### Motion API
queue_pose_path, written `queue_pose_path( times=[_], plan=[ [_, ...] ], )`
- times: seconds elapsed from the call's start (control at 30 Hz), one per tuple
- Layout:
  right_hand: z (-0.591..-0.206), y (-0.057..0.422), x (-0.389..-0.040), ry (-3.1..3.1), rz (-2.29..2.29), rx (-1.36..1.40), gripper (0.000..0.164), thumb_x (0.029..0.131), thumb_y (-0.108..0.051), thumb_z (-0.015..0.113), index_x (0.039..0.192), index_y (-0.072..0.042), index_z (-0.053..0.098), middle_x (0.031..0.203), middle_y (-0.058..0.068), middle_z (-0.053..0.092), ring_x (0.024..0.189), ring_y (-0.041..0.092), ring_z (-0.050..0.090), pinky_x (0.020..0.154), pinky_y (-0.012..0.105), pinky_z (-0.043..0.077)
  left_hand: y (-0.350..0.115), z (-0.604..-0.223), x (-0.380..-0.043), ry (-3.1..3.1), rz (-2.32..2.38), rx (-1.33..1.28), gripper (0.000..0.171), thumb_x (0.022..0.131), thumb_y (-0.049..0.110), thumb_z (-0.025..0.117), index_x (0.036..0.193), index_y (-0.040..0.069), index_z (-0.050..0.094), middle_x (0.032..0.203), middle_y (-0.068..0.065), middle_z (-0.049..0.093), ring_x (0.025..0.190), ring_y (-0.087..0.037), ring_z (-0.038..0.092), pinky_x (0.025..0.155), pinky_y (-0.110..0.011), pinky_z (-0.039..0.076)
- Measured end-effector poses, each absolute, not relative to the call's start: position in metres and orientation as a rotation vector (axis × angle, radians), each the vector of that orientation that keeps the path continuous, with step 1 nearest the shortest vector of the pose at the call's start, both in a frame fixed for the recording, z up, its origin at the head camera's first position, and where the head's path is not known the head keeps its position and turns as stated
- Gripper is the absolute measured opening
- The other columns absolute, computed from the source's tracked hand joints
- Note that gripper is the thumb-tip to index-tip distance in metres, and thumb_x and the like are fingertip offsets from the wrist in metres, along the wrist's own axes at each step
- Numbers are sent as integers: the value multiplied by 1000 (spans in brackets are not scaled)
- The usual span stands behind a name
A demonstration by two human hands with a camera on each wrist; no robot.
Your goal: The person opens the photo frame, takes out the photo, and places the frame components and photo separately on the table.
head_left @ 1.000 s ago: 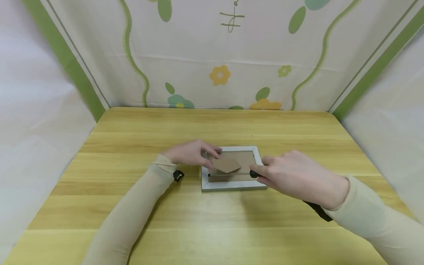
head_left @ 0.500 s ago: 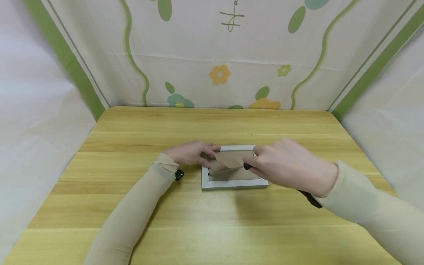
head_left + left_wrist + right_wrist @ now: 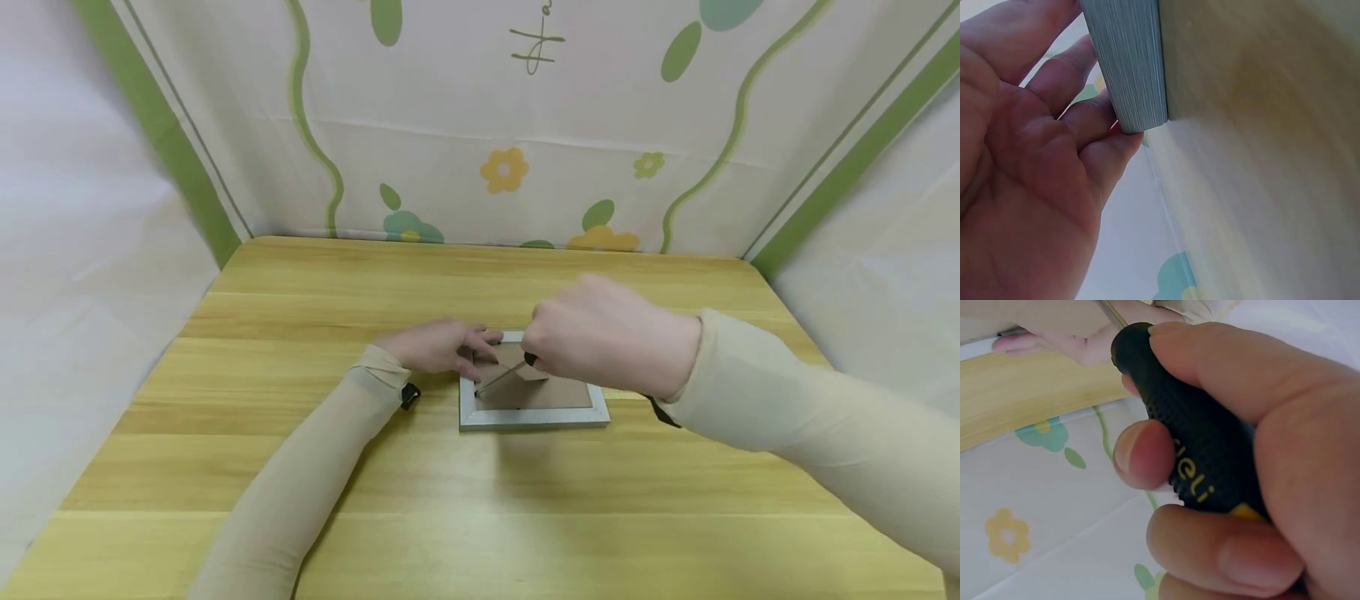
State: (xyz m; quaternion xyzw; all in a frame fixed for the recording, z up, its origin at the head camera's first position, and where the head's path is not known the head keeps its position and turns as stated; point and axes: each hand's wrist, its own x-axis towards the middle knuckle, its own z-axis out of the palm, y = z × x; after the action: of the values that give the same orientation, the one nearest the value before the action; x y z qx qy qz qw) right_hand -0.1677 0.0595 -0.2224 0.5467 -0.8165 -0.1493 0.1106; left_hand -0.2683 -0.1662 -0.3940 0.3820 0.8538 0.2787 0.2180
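A picture frame (image 3: 536, 418) with a silver-grey border lies back side up on the table, its brown backing board (image 3: 558, 397) showing. From the board rises a brown stand flap (image 3: 534, 372), partly hidden. My left hand (image 3: 438, 346) holds the frame at its far left corner; in the left wrist view the fingers bend against the end of the grey edge (image 3: 1132, 75). With my right hand (image 3: 611, 333) I grip a screwdriver (image 3: 1194, 431) by its black handle. Its thin shaft (image 3: 501, 379) slants down to a small dark tab (image 3: 477, 393) at the board's near left corner.
The wooden table (image 3: 420, 517) spreads around the frame on all sides. Behind it hangs a white cloth (image 3: 450, 100) with flowers and green vines, and pale cloth (image 3: 97, 250) also closes off both sides.
My right hand has moved left and up, tilting the screwdriver from nearly flat to a steeper slant, its tip staying at the near left corner. The left hand has stayed on the frame.
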Motion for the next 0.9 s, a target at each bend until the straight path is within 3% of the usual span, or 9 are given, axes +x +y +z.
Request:
queue_pose_path(
  times=[0.17,0.3,0.37,0.47,0.57,0.7,0.9],
  plan=[
    [-214,45,-175,-2419,-477,1638,45,75,-12,78,52,-19,40,52,-8,29,50,8,21,43,23,21,-165,-393,-269,2360,760,1064,41,89,19,74,130,18,68,156,3,35,148,-23,19,117,-37,23],
    [-210,38,-178,-2396,-497,1669,47,71,-6,76,53,-18,34,53,-7,24,52,9,18,45,22,19,-166,-393,-270,2359,761,1078,43,89,20,75,131,18,67,155,3,35,147,-19,21,114,-33,28],
    [-209,35,-179,-2371,-492,1684,48,70,-2,73,54,-18,30,55,-7,22,53,10,16,47,22,17,-166,-394,-270,2365,760,1090,43,88,20,75,130,18,67,154,4,38,141,-15,34,108,-30,37],
    [-208,30,-180,-2347,-482,1701,46,69,4,64,56,-18,26,56,-7,18,54,10,14,48,22,15,-166,-395,-271,2369,763,1110,41,88,19,75,128,17,69,139,4,57,115,-11,56,91,-27,48],
    [-208,23,-182,-2343,-500,1693,44,69,8,57,56,-18,24,56,-7,16,54,10,13,48,21,15,-165,-396,-272,2346,796,1116,34,88,15,76,121,16,72,107,5,67,86,-11,58,75,-26,50],
    [-205,14,-185,-2384,-556,1670,42,69,10,51,55,-18,23,56,-7,16,54,10,13,47,22,16,-164,-396,-272,2302,844,1122,17,88,11,75,103,17,74,84,6,64,77,-9,56,69,-24,49],
    [-201,4,-184,-2465,-650,1643,39,72,10,48,54,-18,27,55,-7,19,53,11,16,44,22,19,-165,-396,-271,2277,872,1118,10,89,10,74,86,16,67,80,5,59,73,-9,53,65,-24,46]
  ],
)
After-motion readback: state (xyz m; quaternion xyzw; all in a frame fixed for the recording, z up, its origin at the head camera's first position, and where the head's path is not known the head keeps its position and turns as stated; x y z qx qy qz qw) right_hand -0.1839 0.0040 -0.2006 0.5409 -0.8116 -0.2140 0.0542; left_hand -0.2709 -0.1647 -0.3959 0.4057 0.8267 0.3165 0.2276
